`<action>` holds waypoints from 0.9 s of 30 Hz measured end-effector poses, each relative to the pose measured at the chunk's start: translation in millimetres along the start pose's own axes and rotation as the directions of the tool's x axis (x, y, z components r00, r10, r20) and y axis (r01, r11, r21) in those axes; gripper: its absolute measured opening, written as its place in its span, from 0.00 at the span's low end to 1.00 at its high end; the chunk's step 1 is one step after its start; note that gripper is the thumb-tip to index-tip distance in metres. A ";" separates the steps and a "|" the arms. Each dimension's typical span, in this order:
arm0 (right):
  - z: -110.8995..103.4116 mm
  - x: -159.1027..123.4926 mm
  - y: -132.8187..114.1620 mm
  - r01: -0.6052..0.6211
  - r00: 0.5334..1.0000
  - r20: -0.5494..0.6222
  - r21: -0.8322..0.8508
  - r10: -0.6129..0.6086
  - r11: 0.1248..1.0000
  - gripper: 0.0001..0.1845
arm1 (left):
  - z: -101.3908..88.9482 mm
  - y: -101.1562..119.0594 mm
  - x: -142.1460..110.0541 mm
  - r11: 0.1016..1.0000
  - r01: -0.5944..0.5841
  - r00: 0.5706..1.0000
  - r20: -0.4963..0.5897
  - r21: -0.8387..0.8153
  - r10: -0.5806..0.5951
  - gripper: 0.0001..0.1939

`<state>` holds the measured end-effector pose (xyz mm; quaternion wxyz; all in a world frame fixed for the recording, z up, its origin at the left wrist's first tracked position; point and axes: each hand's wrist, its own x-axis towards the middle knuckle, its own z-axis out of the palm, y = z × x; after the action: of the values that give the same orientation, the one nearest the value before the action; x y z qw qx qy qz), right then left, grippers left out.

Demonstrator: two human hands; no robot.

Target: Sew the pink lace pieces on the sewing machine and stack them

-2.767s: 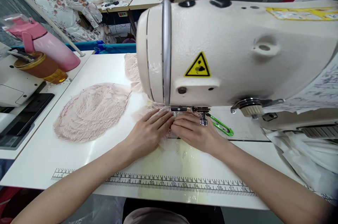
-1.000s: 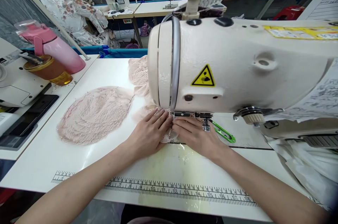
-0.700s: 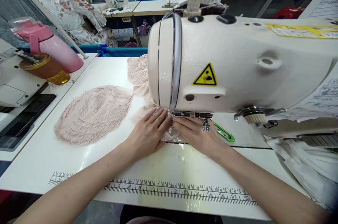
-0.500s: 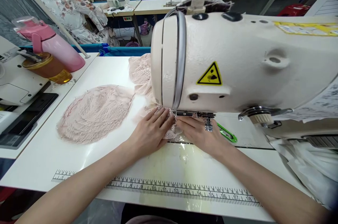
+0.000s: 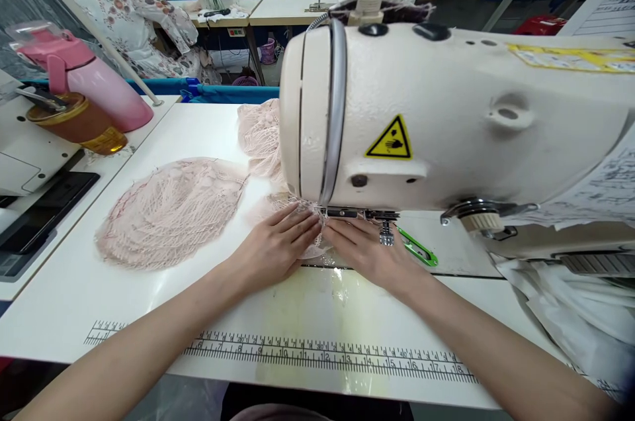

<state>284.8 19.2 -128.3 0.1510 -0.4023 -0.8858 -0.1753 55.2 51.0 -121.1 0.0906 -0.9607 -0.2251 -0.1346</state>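
Note:
A pale pink piece of lace (image 5: 316, 250) lies at the needle area of the white sewing machine (image 5: 446, 96). My left hand (image 5: 275, 242) rests flat on it, fingers stretched forward and slightly apart. From the other side, my right hand (image 5: 370, 252) lies on the lace edge with its fingers extended; its thumb is hidden. The fingertips of both hands nearly meet below the machine head, which hides the needle. Beside my right hand is a green-handled tool (image 5: 419, 249), probably thread snips, partly covered. More pink lace (image 5: 260, 136) bunches behind the machine head.
Left of my hands lies an oval pile of pink lace (image 5: 173, 216). A pink bottle (image 5: 106, 90), an amber cup (image 5: 77, 123) and a black phone (image 5: 49, 212) stand or lie farther left. White cloth (image 5: 560, 315) hangs at right. A person in a floral top (image 5: 129, 17) sits ahead.
The view has shifted slightly, so most things sit a little farther left. Both hands stay on the lace by the needle, and less lace shows between them.

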 end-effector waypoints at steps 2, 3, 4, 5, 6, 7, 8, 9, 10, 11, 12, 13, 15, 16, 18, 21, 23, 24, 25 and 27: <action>-2.9 4.2 -2.5 0.047 0.998 -0.035 -0.022 -0.048 0.999 0.18 | -0.9 -3.3 -0.8 1.000 0.010 1.000 -0.004 -0.016 -0.010 0.21; -2.5 6.0 -3.7 0.077 0.995 -0.065 -0.031 -0.079 0.997 0.17 | -1.3 -4.7 -0.9 1.000 0.015 1.000 -0.006 -0.023 -0.015 0.21; -1.3 7.6 -5.1 0.092 0.992 -0.085 -0.023 -0.094 0.995 0.16 | -1.6 -5.7 -0.9 0.999 0.018 1.000 -0.007 -0.031 -0.018 0.21; 0.4 8.8 -6.4 0.099 0.990 -0.103 -0.007 -0.099 0.995 0.15 | -1.8 -6.5 -0.8 0.999 0.022 1.000 -0.006 -0.038 -0.022 0.21; 2.3 9.8 -7.8 0.093 0.988 -0.124 0.014 -0.091 0.996 0.14 | -2.0 -7.0 -0.6 0.999 0.027 1.000 -0.005 -0.045 -0.027 0.21; 4.2 10.5 -9.2 0.082 0.986 -0.145 0.035 -0.076 0.996 0.12 | -2.0 -7.2 -0.4 0.998 0.031 1.000 -0.005 -0.051 -0.031 0.21; 5.8 11.0 -10.5 0.074 0.984 -0.165 0.054 -0.064 0.996 0.11 | -2.0 -7.2 -0.2 0.998 0.037 0.999 -0.003 -0.056 -0.037 0.21; 7.1 11.3 -11.7 0.073 0.982 -0.181 0.069 -0.060 0.995 0.11 | -1.9 -7.0 0.0 0.997 0.043 0.999 -0.001 -0.061 -0.043 0.21; 8.0 11.5 -12.6 0.080 0.980 -0.191 0.080 -0.063 0.994 0.11 | -1.9 -6.6 0.2 0.997 0.049 0.999 0.003 -0.065 -0.048 0.21; 8.6 11.5 -13.4 0.088 0.978 -0.196 0.087 -0.070 0.992 0.11 | -1.8 -6.1 0.5 0.996 0.057 0.998 0.007 -0.068 -0.057 0.21; 9.0 11.3 -13.9 0.096 0.977 -0.201 0.091 -0.076 0.991 0.12 | -1.7 -5.6 0.7 0.995 0.067 0.998 0.012 -0.069 -0.067 0.21; 9.3 11.2 -14.1 0.101 0.975 -0.206 0.093 -0.080 0.991 0.12 | -1.7 -5.0 1.0 0.995 0.079 0.997 0.016 -0.069 -0.078 0.22; 9.9 10.6 -14.0 0.102 0.974 -0.211 0.099 -0.079 0.990 0.11 | -1.9 -3.8 1.8 0.994 0.091 0.996 0.016 -0.064 -0.090 0.22; 10.3 10.3 -13.7 0.100 0.975 -0.210 0.103 -0.076 0.990 0.11 | -2.1 -3.1 2.1 0.994 0.094 0.996 0.014 -0.059 -0.093 0.22; 11.2 9.8 -13.0 0.093 0.975 -0.209 0.109 -0.069 0.990 0.11 | -2.6 -1.7 2.8 0.994 0.097 0.995 0.007 -0.044 -0.097 0.21; 12.4 9.2 -12.4 0.084 0.974 -0.219 0.111 -0.058 0.990 0.11 | -2.8 0.3 3.0 0.994 0.112 0.994 0.008 -0.019 -0.112 0.21; 12.7 8.9 -12.3 0.077 0.974 -0.222 0.112 -0.051 0.991 0.10 | -2.1 1.3 2.7 0.993 0.117 0.993 0.011 -0.012 -0.117 0.21; 12.6 8.9 -12.2 0.075 0.974 -0.222 0.112 -0.049 0.991 0.10 | -1.7 1.8 2.5 0.993 0.119 0.993 0.014 -0.007 -0.119 0.21; 12.1 8.8 -12.0 0.074 0.974 -0.221 0.110 -0.048 0.991 0.10 | -1.1 2.2 2.4 0.993 0.121 0.993 0.014 0.000 -0.121 0.22; 10.4 8.8 -11.3 0.075 0.977 -0.208 0.100 -0.053 0.992 0.10 | -0.1 3.3 2.4 0.992 0.125 0.992 0.015 0.024 -0.126 0.21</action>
<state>269.4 22.6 -136.1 0.2571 -0.3445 -0.8862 -0.1729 58.8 49.0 -120.6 0.0914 -0.9446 -0.2873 -0.1296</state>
